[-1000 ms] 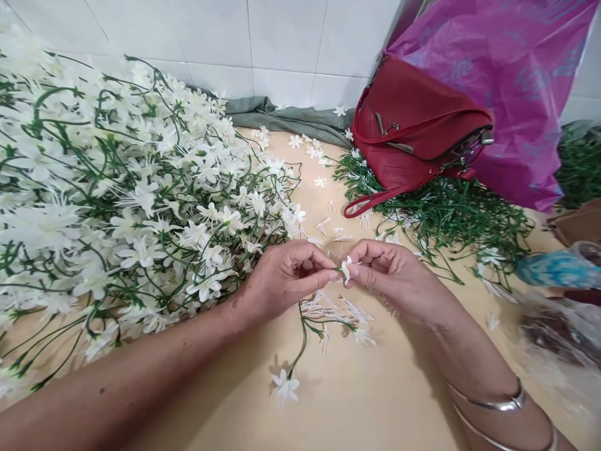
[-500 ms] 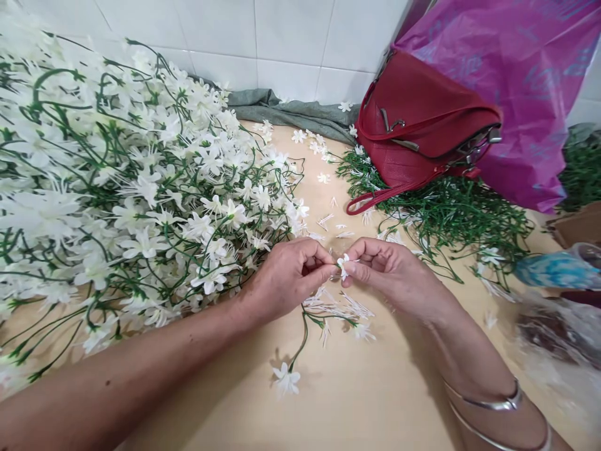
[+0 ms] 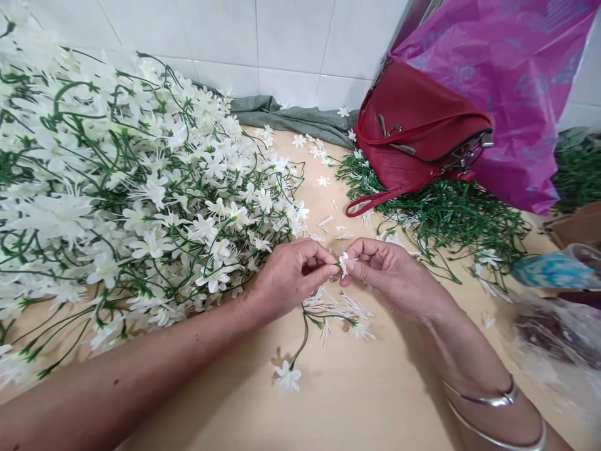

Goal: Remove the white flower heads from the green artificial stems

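Observation:
Over the table, my left hand (image 3: pixel 298 275) and my right hand (image 3: pixel 387 272) meet fingertip to fingertip, both closed in a pinch. Between them shows a small white artificial flower (image 3: pixel 344 264). My left thumb and forefinger grip its green base, while my right fingertips press on its petal side. Below my left hand a green flower stem (image 3: pixel 303 341) hangs or lies with white blossoms (image 3: pixel 287 377) at its ends; its upper end is hidden by the hand. Loose white stamens (image 3: pixel 323 304) lie on the table just under my fingers.
A large heap of white artificial flowers (image 3: pixel 154 200) fills the left. Behind on the right stand a red handbag (image 3: pixel 417 125) and a purple plastic bag (image 3: pixel 521 94) by a pile of green stems (image 3: pixel 460 219). A blue-white cup (image 3: pixel 544 269) and clear plastic bag (image 3: pixel 558 344) lie right.
Both hands stay almost in place. The white flower has turned slightly between the fingertips, and the view has shifted a little.

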The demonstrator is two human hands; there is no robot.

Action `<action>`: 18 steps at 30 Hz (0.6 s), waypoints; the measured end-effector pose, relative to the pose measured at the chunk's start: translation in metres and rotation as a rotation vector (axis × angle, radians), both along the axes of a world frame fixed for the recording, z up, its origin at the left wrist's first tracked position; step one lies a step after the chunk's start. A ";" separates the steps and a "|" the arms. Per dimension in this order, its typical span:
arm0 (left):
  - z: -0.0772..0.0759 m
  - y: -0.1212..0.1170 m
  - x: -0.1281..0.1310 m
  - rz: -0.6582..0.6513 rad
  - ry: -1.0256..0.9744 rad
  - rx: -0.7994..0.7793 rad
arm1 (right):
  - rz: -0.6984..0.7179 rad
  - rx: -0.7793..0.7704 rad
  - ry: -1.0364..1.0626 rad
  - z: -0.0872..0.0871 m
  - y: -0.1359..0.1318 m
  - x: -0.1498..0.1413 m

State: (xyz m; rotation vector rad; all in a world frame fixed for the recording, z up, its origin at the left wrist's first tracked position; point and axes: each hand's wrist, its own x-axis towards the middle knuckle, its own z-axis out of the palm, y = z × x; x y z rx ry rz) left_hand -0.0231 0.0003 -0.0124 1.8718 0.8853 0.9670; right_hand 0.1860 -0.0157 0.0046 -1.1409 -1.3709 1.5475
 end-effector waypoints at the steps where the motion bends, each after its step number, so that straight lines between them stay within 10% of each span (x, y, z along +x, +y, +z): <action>1: -0.001 0.000 0.000 -0.009 -0.001 -0.001 | -0.004 -0.002 0.004 0.000 0.000 0.001; 18: -0.001 0.000 0.001 -0.041 0.045 -0.022 | 0.013 -0.035 0.001 0.002 -0.002 -0.002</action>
